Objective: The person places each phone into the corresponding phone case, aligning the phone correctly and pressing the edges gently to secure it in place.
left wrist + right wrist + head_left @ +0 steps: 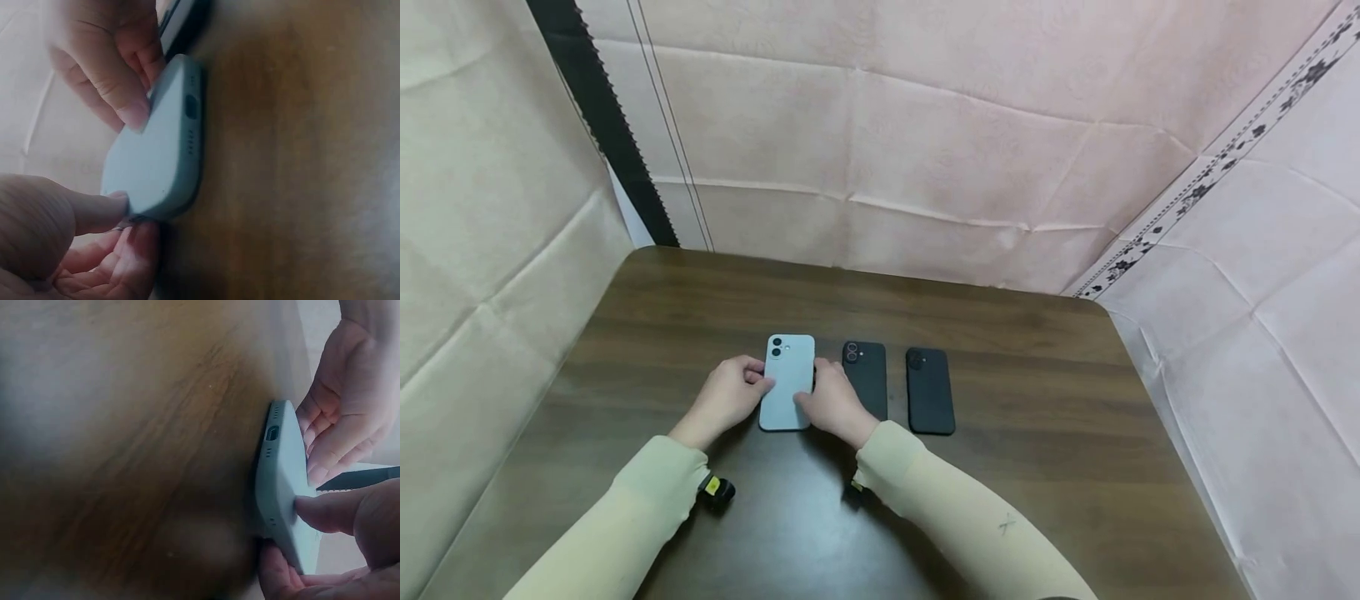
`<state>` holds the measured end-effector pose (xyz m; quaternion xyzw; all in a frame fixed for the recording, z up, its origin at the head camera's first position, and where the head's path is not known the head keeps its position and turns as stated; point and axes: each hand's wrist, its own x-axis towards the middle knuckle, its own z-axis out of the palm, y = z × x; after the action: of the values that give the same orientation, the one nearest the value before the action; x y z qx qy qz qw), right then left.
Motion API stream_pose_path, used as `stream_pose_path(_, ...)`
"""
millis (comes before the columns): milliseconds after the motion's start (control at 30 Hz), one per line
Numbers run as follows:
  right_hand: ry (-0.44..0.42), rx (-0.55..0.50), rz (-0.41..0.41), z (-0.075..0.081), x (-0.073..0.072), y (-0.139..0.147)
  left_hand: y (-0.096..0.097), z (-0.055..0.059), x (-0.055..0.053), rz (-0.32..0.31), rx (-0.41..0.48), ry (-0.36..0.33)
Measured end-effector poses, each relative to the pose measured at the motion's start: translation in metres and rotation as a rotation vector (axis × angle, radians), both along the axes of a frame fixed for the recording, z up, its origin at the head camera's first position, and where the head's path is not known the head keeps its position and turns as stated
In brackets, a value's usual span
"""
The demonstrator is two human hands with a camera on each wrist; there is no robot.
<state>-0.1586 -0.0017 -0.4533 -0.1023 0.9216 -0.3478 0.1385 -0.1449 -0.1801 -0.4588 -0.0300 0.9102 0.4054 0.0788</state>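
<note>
A light blue phone (787,379) lies back up on the wooden table, its two round camera lenses at the far left corner. My left hand (727,398) pinches its left edge, with the thumb over the back and the fingers along the side. On the opposite edge my right hand (837,402) pinches it the same way, thumb on the back. Both wrist views show the phone's bottom end with its charging port. Just right of my right hand lies a black phone (868,375), partly hidden by that hand.
Farther right, a second black phone (930,392) lies back up, roughly in line with the others. The brown table (1037,500) has rounded far corners. Pale creased cloth (925,150) hangs behind it and at both sides.
</note>
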Motion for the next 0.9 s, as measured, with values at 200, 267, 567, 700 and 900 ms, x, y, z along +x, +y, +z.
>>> stream_pose_path(200,-0.005,0.092,-0.013,0.0051,-0.0014,-0.0064,0.0000,0.0051,-0.0054,-0.027,-0.039,-0.039)
stream_pose_path(267,-0.006,0.109,-0.013,0.0053,-0.0019,-0.0076,-0.0003,0.0047,-0.0065,-0.031,-0.046,-0.040)
stream_pose_path(567,-0.022,0.163,0.019,0.0057,-0.0052,-0.0102,-0.0007,0.0030,-0.0053,-0.011,-0.056,-0.059)
stream_pose_path(700,0.009,0.205,0.049,0.0065,-0.0071,-0.0104,0.0002,0.0038,-0.0040,-0.005,-0.054,-0.055)
stream_pose_path(900,0.006,0.220,0.065,0.0045,-0.0084,-0.0102,0.0011,-0.0002,-0.0047,0.006,-0.038,-0.063)
